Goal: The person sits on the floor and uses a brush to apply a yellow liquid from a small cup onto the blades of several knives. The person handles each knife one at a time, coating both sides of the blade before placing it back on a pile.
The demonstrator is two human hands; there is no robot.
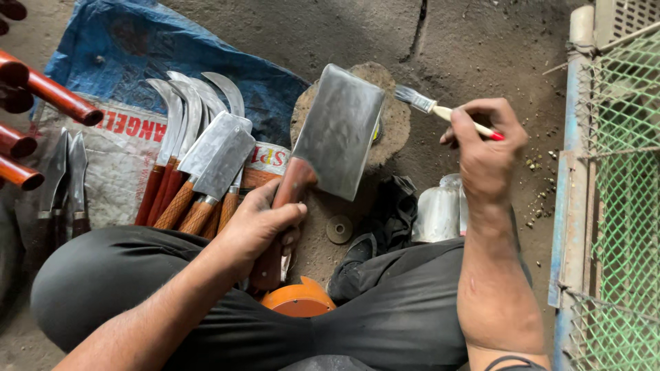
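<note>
Left hand (258, 223) fingers wrapped tight round the brown handle of the cleaver (337, 130), blade tilted up at centre frame over a round stump (392, 117). Right hand (485, 148) at 2 o'clock pinches a small paintbrush (440, 110), bristles just beside the blade. Risk: brushing fingers meeting the edge; grip slipping, blade dropping onto the knee.

Cleaver (337, 130): dull grey metal blade, glossy reddish wood handle. Paintbrush (440, 110): pale wood. Floor (481, 41): rough concrete.
</note>
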